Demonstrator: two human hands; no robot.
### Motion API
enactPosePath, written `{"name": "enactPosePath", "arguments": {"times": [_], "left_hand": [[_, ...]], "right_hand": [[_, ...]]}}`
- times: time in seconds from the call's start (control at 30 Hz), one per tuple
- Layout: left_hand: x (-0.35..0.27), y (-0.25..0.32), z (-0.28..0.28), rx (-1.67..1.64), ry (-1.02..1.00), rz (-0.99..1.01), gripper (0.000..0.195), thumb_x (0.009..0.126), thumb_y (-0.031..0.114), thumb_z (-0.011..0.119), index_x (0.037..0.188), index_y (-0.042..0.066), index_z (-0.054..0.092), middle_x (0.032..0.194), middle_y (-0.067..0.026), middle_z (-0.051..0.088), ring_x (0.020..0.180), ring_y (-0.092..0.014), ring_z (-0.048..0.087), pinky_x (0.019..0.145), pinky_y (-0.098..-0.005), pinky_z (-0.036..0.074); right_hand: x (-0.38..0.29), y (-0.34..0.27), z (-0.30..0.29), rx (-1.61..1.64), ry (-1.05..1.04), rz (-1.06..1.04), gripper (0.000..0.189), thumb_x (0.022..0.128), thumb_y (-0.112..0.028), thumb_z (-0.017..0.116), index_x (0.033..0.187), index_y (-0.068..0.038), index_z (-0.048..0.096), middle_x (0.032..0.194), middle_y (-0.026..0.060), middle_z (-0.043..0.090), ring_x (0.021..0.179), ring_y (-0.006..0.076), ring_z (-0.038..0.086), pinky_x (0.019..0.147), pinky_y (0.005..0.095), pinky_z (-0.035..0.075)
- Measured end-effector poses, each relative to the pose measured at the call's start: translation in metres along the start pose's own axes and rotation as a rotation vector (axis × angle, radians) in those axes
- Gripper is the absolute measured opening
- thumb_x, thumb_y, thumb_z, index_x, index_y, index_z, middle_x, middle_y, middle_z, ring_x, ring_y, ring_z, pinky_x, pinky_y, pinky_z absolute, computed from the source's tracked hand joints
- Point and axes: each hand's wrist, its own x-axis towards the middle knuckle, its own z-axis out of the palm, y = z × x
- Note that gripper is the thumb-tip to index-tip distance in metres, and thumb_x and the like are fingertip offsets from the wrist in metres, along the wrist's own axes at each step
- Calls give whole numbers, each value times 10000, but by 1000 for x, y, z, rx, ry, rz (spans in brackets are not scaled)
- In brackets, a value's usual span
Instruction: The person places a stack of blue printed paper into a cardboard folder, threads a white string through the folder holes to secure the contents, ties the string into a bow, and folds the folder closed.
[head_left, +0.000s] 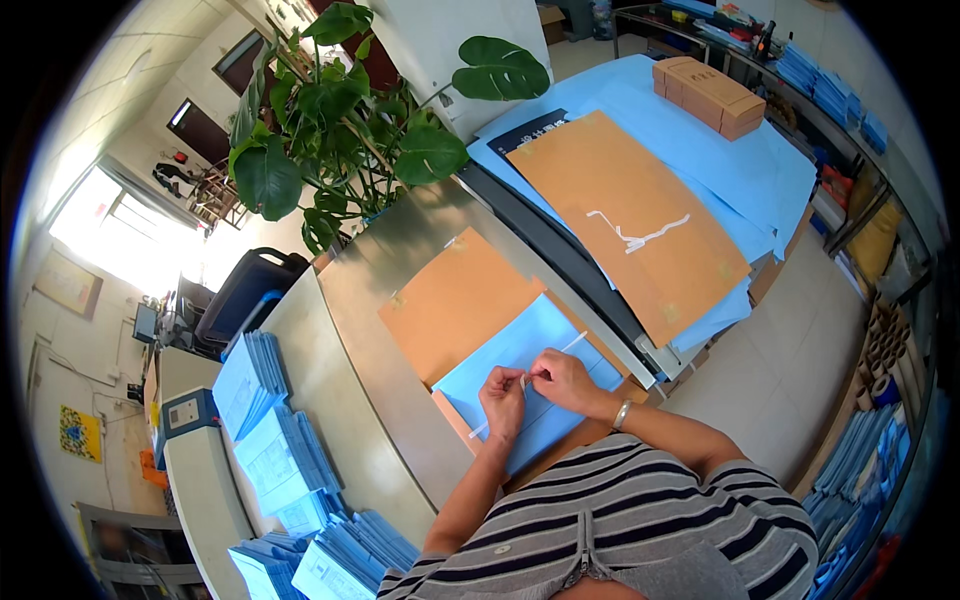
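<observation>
In front of me lies a brown cardboard file box (459, 296) with its lid folded back. Blue paper (517, 341) fills its lower part. A narrow white tape (575, 342) crosses over the paper. My left hand (502, 401) pinches the tape near its middle, the thumb and fingertips drawn together. Close against it, my right hand (562, 381) also pinches the tape with bent fingers. The spot where the tape passes between both hands is partly hidden by my fingers, so I cannot tell whether it is knotted.
A large brown folder (630, 217) with white ties lies on blue sheets (720, 172) to the right, near a stack of brown boxes (709, 97). Several blue paper bundles (281, 457) stand at left. A leafy plant (337, 127) rises behind the metal tabletop (360, 292).
</observation>
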Motion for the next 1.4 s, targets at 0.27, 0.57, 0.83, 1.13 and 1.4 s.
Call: {"name": "enactPosePath", "arguments": {"times": [0.27,0.57,0.83,1.13,1.4], "left_hand": [[-4,8,7,114,38,53,126,886,-86,628,820,17,653,721,5,627,624,-27,512,555,-195,402],[-1,-1,-2,-22,19,-10,128,874,-100,613,821,13,641,735,-1,638,636,-32,526,564,-189,403],[-1,9,3,-93,-2,-25,132,874,-111,597,832,7,641,765,-22,667,659,-36,559,583,-184,426],[-1,7,4,-45,0,-36,116,876,-90,624,825,13,639,748,-24,670,621,-32,541,548,-180,407],[-1,11,2,-98,8,-89,114,871,-86,620,816,14,624,704,-34,648,574,-45,521,503,-188,384]], "right_hand": [[2,6,1,-60,-25,15,88,796,-24,678,839,-28,602,849,115,638,714,277,641,609,370,506],[1,-7,-7,189,-50,131,120,810,-17,730,872,2,630,823,124,654,715,228,680,635,329,538],[1,-3,-6,113,-38,-4,112,806,-44,704,847,3,610,815,138,640,712,283,656,628,373,527],[1,-2,0,56,35,-75,102,797,-24,684,847,2,599,803,134,622,675,277,614,591,361,493],[3,-13,-12,238,-34,113,89,776,-38,649,816,27,602,760,124,619,666,249,613,600,355,487]]}}
